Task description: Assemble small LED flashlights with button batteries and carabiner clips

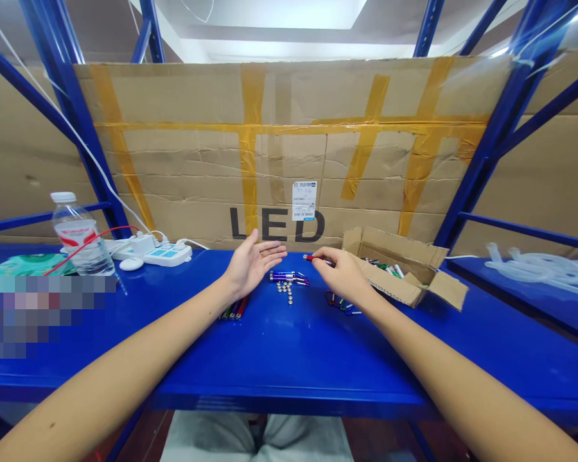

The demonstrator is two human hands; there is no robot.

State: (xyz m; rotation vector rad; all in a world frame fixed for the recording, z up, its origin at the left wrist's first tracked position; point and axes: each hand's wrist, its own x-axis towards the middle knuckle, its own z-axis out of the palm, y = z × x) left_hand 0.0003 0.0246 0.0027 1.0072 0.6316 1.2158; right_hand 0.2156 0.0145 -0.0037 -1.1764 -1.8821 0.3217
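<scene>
My left hand (pixel 251 264) is open above the table, palm turned to the right, thumb up and fingers stretched out, holding nothing. My right hand (pixel 340 273) pinches a small red metal tube (pixel 311 258), whose silver end points left toward my left fingers. Between the hands lie blue metal tubes (pixel 289 277) with clips at their right ends. In front of them sit several small round silver pieces (pixel 284 289) like button cells. Red and green tubes (pixel 234 312) lie partly hidden below my left hand. Coloured carabiners (pixel 340 303) rest beside my right wrist, partly covered by it.
An open cardboard box (pixel 395 292) with small metal parts stands right of my right hand. At left are a water bottle (pixel 79 234), a white power strip (pixel 166 255) and cables. Clear tubing (pixel 539 266) lies far right. A tall cardboard sheet (pixel 197 173) closes off the blue table (pixel 289 359) behind.
</scene>
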